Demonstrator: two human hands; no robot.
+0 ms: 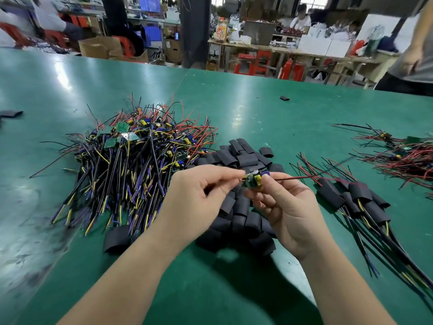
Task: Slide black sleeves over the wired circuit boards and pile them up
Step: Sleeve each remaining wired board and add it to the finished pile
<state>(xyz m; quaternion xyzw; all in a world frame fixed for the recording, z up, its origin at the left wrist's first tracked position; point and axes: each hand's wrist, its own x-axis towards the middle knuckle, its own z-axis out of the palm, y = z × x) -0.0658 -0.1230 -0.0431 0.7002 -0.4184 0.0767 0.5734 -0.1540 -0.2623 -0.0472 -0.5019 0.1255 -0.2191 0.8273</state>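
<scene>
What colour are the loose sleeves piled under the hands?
The sleeves are plain black; the head view shows them best.

Wide, glossy green-topped work table (pixel 257 102) fills the foreground; overhead light glares off it in pale patches. Beyond its far edge, centre: dark square pillar (pixel 195 31). Left of pillar: open brown cardboard box (pixel 98 46) on the floor, blue plastic crates (pixel 152 35) behind. Right of pillar: long pale wooden bench (pixel 293 52) loaded with white cartons (pixel 323 45); orange-labelled bottle (pixel 222 31) at its left end. Red plastic stools (pixel 255 62) in front of the bench. Bright window (pixel 314 1) top right.
</scene>
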